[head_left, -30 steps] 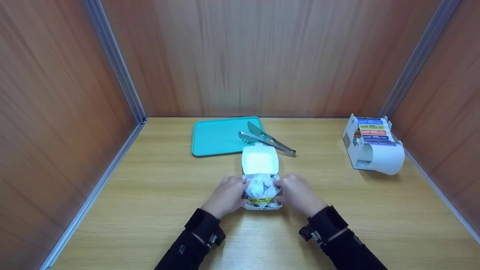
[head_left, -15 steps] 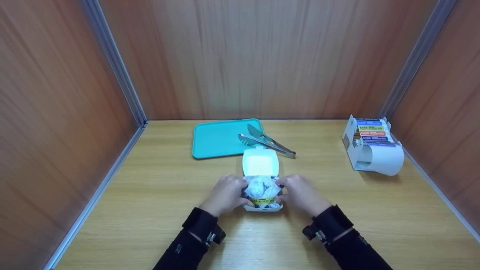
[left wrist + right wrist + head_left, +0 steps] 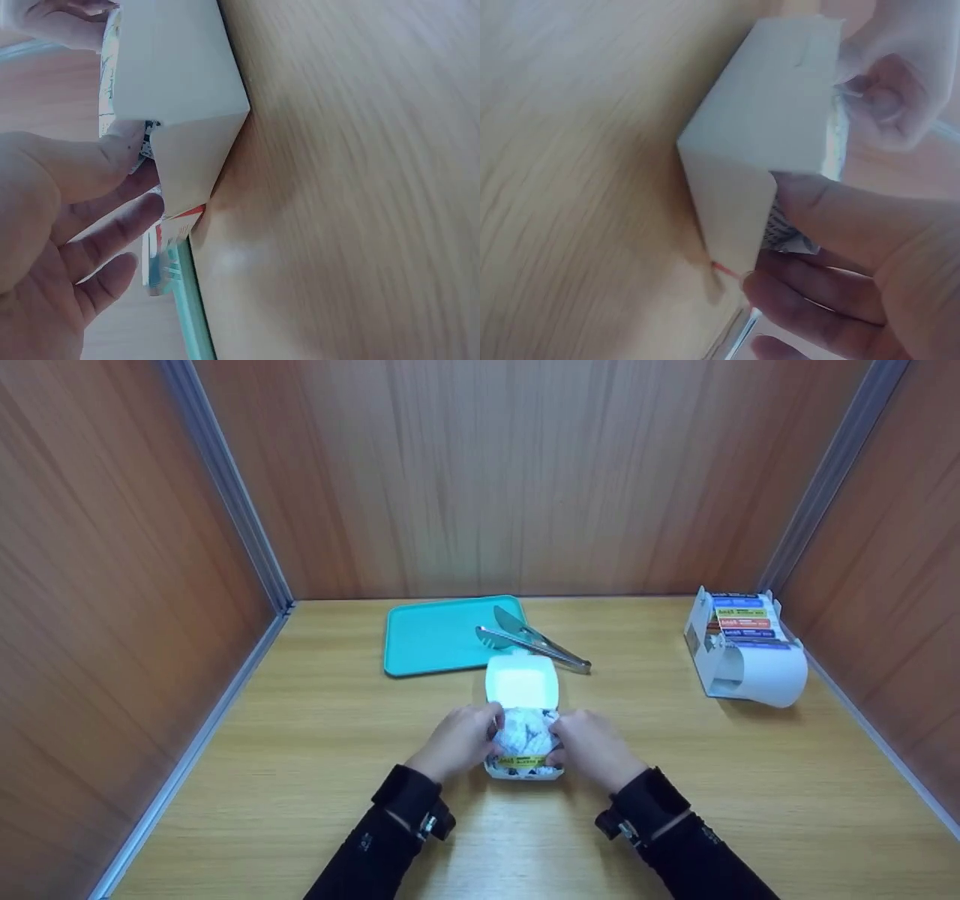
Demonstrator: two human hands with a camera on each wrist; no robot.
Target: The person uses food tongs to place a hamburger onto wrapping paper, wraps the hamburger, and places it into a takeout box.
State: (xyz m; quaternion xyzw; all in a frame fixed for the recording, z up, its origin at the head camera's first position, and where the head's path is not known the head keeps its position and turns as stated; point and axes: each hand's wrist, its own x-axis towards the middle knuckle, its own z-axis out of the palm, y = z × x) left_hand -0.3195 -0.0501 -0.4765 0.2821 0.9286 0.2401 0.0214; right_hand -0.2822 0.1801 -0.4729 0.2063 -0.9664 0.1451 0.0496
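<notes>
A small white clamshell box [image 3: 522, 681] stands on the table with its lid tipped back. Inside sits a bundle in white, dark-printed wrapping paper [image 3: 523, 729], with a yellow label [image 3: 522, 763] across its near side. At the left edge my left hand [image 3: 459, 742] pinches the paper with curled fingers. From the opposite side my right hand [image 3: 596, 746] grips the bundle's right edge, thumb tucked inside the box wall [image 3: 776, 97]. Both wrist views show the box's outer walls; whatever lies within the paper is hidden.
Behind the box, metal tongs [image 3: 536, 643] lie partly over a turquoise tray [image 3: 431, 641]. A white label dispenser [image 3: 750, 649] with several coloured rolls stands at the back right. Wood-grained panels [image 3: 480, 472] enclose the table on the left, back and right.
My left hand's fingers have curled in more and shifted slightly up and right over the paper's edge. The right hand has moved slightly left. Box, tray and tongs stay in place.
</notes>
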